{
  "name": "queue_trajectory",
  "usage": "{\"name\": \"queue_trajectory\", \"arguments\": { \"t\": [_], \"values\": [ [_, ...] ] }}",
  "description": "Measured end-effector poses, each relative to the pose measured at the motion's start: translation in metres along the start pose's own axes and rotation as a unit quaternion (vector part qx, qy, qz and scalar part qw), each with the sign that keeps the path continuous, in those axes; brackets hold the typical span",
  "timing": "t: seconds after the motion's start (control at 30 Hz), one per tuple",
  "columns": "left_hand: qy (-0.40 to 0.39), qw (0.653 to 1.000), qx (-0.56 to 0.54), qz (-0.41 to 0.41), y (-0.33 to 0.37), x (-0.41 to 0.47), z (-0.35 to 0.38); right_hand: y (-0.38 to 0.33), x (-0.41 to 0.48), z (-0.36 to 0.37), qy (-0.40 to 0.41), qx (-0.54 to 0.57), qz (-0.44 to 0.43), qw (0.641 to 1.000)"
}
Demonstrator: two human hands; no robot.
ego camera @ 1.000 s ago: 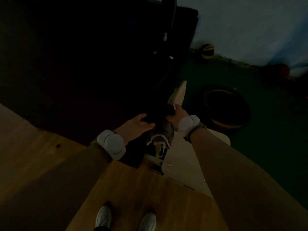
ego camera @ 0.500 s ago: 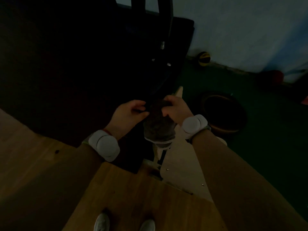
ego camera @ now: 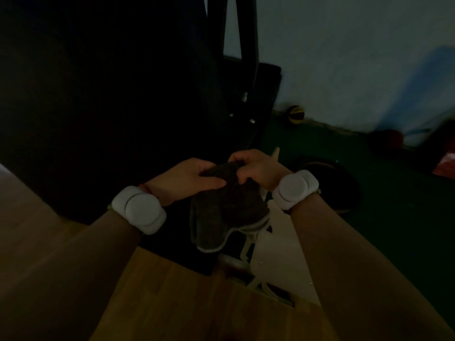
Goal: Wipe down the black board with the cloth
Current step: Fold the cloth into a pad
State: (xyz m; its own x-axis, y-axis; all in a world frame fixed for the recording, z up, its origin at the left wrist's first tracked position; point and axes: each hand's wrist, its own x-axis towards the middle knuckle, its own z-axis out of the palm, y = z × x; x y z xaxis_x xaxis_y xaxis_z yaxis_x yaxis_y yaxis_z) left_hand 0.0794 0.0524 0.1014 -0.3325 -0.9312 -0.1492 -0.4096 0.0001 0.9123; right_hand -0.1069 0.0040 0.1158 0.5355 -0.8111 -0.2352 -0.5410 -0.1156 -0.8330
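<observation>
Between both hands hangs the cloth (ego camera: 227, 212), dark grey with a pale edge; the left hand (ego camera: 187, 179) and right hand (ego camera: 256, 168) grasp its top. Behind it stands the black board (ego camera: 98, 107). No writing is readable.

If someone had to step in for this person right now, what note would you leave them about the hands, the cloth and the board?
Hands: the left hand grips the cloth at its top edge; the right hand pinches the same edge from the other side.
Things: the cloth hangs bunched between the hands, apparently in the air. The black board stands ahead and to the left.
Done: cloth picked up. The picture is too dark to show any wiped area.
Left: press the cloth to the board and wipe it down.
</observation>
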Motion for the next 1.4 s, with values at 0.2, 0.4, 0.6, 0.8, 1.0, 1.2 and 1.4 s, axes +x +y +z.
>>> {"name": "queue_trajectory", "arguments": {
  "t": [0.2, 0.4, 0.6, 0.8, 1.0, 1.2, 1.4],
  "values": [
    [0.025, 0.997, -0.070, 0.022, -0.016, -0.050, -0.042, -0.036, 0.005, 0.061, 0.034, 0.058, -0.014, 0.998],
    [0.094, 0.948, -0.303, -0.013, -0.043, -0.102, -0.088, -0.067, 0.000, 0.118, 0.133, -0.065, 0.072, 0.986],
    [0.109, 0.888, -0.446, 0.021, -0.056, -0.147, -0.124, -0.099, 0.000, 0.169, 0.046, 0.086, 0.211, 0.973],
    [0.119, 0.844, -0.519, 0.059, -0.058, -0.180, -0.143, -0.121, 0.021, 0.216, 0.022, 0.253, 0.149, 0.956],
    [0.090, 0.834, -0.542, 0.048, -0.060, -0.190, -0.155, -0.136, 0.027, 0.236, 0.061, 0.490, 0.018, 0.869],
    [0.165, 0.874, -0.453, 0.062, -0.064, -0.173, -0.158, -0.147, 0.018, 0.208, 0.148, 0.420, -0.018, 0.895],
    [0.251, 0.887, -0.386, 0.040, -0.079, -0.143, -0.165, -0.151, 0.032, 0.181, 0.197, 0.382, 0.008, 0.903]
  ]
}}
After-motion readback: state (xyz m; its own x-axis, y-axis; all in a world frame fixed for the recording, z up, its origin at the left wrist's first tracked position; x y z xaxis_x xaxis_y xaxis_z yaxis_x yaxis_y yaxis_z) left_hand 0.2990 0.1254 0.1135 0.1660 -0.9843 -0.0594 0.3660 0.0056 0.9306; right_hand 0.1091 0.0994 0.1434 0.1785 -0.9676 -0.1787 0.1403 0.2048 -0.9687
